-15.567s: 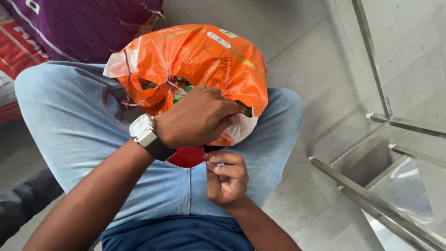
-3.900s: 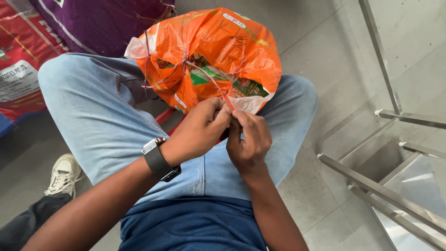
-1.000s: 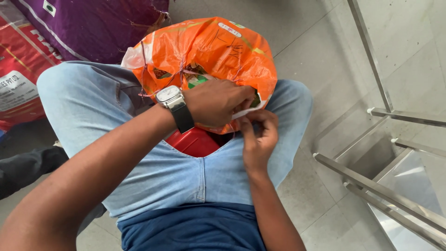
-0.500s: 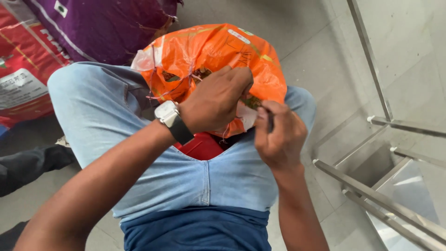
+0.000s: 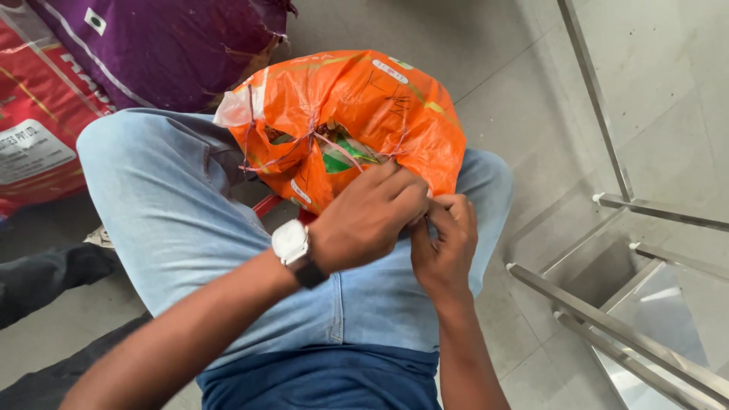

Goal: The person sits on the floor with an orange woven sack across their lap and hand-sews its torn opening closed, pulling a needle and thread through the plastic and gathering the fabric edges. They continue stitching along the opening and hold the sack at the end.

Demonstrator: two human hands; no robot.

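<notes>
Both your hands are pinched shut on the orange woven sack (image 5: 357,114) sitting between your knees: left hand (image 5: 372,216) on its lower edge, right hand (image 5: 444,243) touching it, fingers curled tight.

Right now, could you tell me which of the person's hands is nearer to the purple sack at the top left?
Left. The left hand rests on the orange bag, on the side toward the purple sack; the right hand sits just beyond it, farther away.
</notes>
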